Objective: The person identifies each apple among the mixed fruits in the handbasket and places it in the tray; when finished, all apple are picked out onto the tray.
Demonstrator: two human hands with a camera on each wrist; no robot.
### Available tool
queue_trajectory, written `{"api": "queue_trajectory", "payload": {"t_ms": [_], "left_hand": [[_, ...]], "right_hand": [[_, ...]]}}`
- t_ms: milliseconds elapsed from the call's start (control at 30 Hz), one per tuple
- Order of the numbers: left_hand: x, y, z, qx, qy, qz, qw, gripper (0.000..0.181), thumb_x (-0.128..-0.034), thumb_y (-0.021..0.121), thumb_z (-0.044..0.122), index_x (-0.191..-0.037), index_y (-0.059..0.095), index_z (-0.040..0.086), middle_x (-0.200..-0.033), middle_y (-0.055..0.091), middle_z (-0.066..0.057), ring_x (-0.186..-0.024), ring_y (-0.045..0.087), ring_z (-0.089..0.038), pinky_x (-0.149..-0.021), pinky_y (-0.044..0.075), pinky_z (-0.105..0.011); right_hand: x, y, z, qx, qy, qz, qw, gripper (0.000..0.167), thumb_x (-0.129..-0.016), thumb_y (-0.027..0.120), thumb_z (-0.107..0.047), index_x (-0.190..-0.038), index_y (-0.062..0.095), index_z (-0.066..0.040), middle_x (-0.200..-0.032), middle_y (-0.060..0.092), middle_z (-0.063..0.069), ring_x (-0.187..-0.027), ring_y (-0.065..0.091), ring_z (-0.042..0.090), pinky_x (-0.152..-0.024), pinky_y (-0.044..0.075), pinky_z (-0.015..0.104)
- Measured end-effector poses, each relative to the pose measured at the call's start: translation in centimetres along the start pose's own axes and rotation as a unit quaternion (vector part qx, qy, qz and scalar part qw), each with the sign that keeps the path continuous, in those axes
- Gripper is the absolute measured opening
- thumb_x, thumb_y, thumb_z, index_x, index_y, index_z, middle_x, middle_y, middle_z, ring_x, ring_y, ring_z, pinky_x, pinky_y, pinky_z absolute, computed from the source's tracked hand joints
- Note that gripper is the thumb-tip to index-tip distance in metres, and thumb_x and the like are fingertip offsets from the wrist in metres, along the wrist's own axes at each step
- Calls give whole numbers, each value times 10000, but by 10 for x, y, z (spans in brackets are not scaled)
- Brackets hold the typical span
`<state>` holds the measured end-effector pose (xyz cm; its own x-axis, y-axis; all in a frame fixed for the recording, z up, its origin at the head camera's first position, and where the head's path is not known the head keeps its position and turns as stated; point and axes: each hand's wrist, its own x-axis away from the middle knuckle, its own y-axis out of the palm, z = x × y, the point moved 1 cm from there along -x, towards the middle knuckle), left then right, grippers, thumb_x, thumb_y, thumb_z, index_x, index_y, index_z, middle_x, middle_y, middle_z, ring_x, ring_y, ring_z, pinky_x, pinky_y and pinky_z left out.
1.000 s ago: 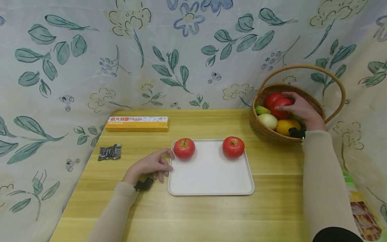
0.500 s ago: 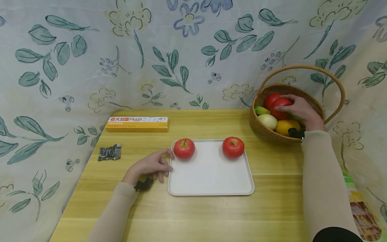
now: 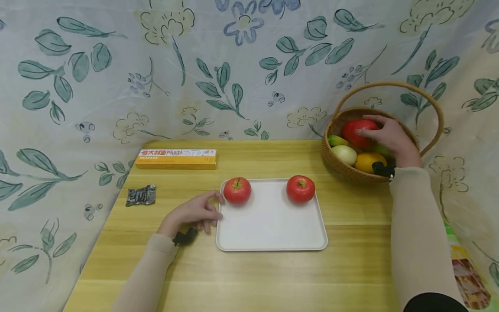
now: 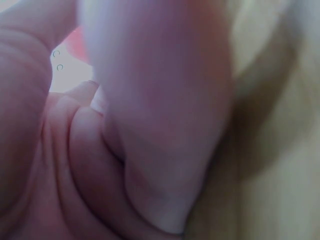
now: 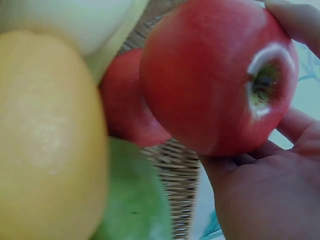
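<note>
In the head view my right hand [image 3: 390, 136] reaches into a wicker basket [image 3: 343, 173] and grips a red apple [image 3: 361, 132]. Up close in the right wrist view, the gripped apple [image 5: 215, 75] shows its hollowed end, with thumb and fingers around it. Behind it, partly covered, lies a second red apple [image 5: 130, 100]. My left hand [image 3: 192, 212] rests beside the left edge of a white tray [image 3: 273, 234], fingers loosely bent, fingertips at the rim. Two red apples sit on this tray, one at the back left [image 3: 237, 190] and one at the back right [image 3: 300, 189].
The basket also holds an orange fruit [image 3: 368, 162], a pale round fruit [image 3: 345, 154] and green produce [image 5: 132, 195]. Its handle [image 3: 393, 84] arches overhead. A pasta box [image 3: 177, 159] and a dark wrapped packet [image 3: 141, 196] lie left. A colourful bag [image 3: 468, 277] is at right.
The right hand's apple has shifted slightly up inside the basket and now covers most of the other apple there. The left hand, tray and its two apples look unmoved.
</note>
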<state>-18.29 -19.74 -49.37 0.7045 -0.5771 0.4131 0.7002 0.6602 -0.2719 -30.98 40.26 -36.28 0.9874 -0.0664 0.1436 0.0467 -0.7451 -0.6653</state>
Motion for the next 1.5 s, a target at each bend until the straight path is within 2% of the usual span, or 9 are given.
{"api": "queue_trajectory", "payload": {"t_ms": [333,500,633,800,900,1100,1200,1333,1500], "left_hand": [[1,0,1,-42,-4,45,10000,514,-966,797,288,-1341,472,151,-811,761,-85,-542,714,-197,-446,501,-254],[1,-1,1,-45,-7,35,10000,507,-965,797,289,-1335,476,158,-820,764,-88,-546,720,-200,-451,499,-251],[1,0,1,-46,30,29,10000,512,-969,794,287,-1338,472,137,-819,761,-94,-548,719,-207,-448,494,-256],[2,0,1,-42,24,24,10000,513,-971,793,291,-1339,473,135,-821,761,-94,-550,720,-209,-449,496,-257],[1,-1,1,-34,13,9,10000,505,-973,790,295,-1338,474,146,-822,763,-86,-551,723,-205,-453,498,-252],[0,0,1,-34,14,-4,10000,501,-976,784,302,-1340,473,156,-823,764,-79,-552,724,-198,-456,498,-250],[1,0,0,-50,21,-7,10000,500,-977,782,307,-1339,470,159,-824,764,-81,-549,721,-195,-453,498,-252],[0,0,0,-44,20,7,10000,489,-974,787,308,-1331,478,181,-826,767,-90,-545,720,-199,-447,499,-252],[1,0,0,-40,23,16,10000,486,-975,788,307,-1331,481,184,-827,767,-91,-548,721,-203,-449,500,-252]], "right_hand": [[18,-4,-30,-465,179,428,9978,734,-1027,515,-641,-1674,273,-396,-1779,203,144,-1511,296,410,-1289,254,622],[28,7,-38,-1131,-205,539,9919,593,-1085,447,-567,-1647,321,-428,-1778,242,-4,-1522,319,264,-1328,242,494],[34,18,-46,-1360,-632,587,9869,548,-1119,380,-521,-1646,348,-371,-1769,239,12,-1497,350,251,-1313,273,473],[42,30,-58,-1367,-1081,575,9830,488,-1140,333,-474,-1576,429,-275,-1641,337,90,-1258,507,172,-1013,543,259],[47,35,-65,-1262,-1328,448,9821,440,-1147,333,-447,-1516,469,-249,-1521,416,73,-1116,544,137,-771,578,170],[60,50,-79,-1189,-1626,10,9795,327,-1147,392,-417,-1447,457,-304,-1441,454,-18,-1176,504,176,-849,523,131],[67,60,-88,-1028,-1608,-185,9815,404,-1110,537,-363,-1484,399,-299,-1518,415,40,-1280,468,237,-941,506,202],[74,74,-100,-711,-1571,-515,9837,735,-977,764,-226,-1551,309,-280,-1614,348,124,-1413,402,336,-1074,496,445],[83,93,-111,-495,-1756,-826,9797,912,-883,850,-150,-1590,282,-244,-1628,359,142,-1444,396,391,-1099,493,623]]}}
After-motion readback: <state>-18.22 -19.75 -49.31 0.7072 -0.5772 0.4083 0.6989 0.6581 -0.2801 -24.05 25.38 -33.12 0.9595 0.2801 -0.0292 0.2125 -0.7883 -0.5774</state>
